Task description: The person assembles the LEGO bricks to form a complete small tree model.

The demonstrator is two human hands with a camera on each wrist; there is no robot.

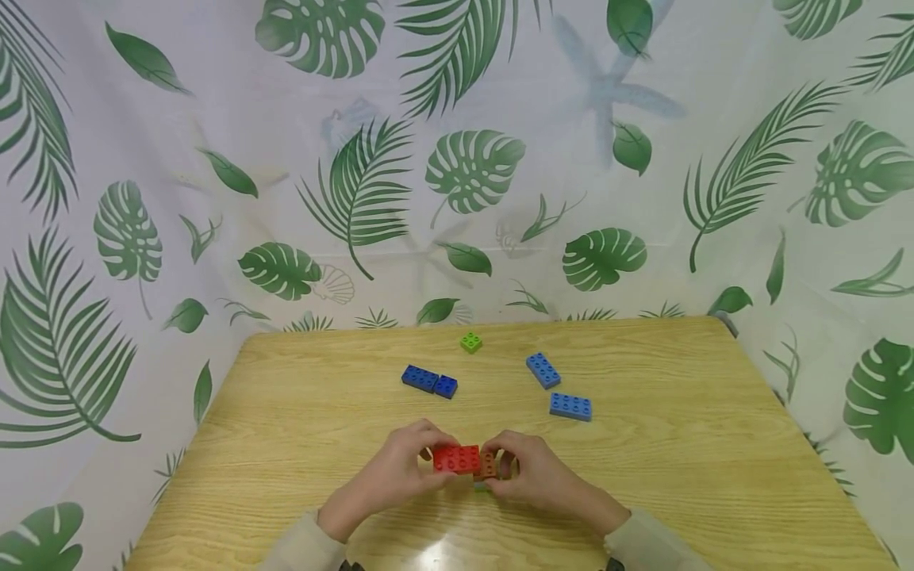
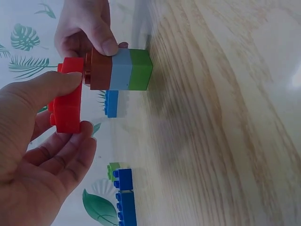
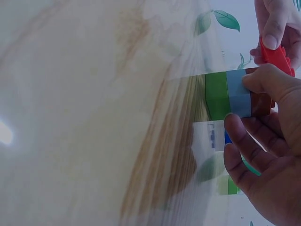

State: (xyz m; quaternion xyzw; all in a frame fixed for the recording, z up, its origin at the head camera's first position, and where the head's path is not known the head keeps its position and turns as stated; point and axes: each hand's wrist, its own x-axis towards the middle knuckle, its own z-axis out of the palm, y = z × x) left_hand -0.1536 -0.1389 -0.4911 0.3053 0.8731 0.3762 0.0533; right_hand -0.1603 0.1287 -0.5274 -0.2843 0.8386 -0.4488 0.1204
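In the head view, my left hand [image 1: 393,480] pinches a red eight-stud brick [image 1: 457,459] between thumb and fingers. My right hand [image 1: 531,474] grips a short upright stack on the table. From the top, the stack has a brown brick [image 2: 100,71], a light blue brick [image 2: 121,70] and a green brick [image 2: 141,70]. The red brick is held at the stack's top, overlapping the brown brick's edge in the head view. Brown studs still show beside it; whether the two touch I cannot tell. In the right wrist view, the right thumb lies against the light blue layer.
Beyond the hands on the wooden table [image 1: 307,412] lie a dark blue long brick [image 1: 420,378] with a small dark blue brick [image 1: 446,386] at its end. A lime green brick [image 1: 471,342] sits near the back edge. Two blue bricks, one angled [image 1: 543,370] and one nearer [image 1: 570,406], lie right. A leaf-patterned curtain [image 1: 400,285] hangs behind.
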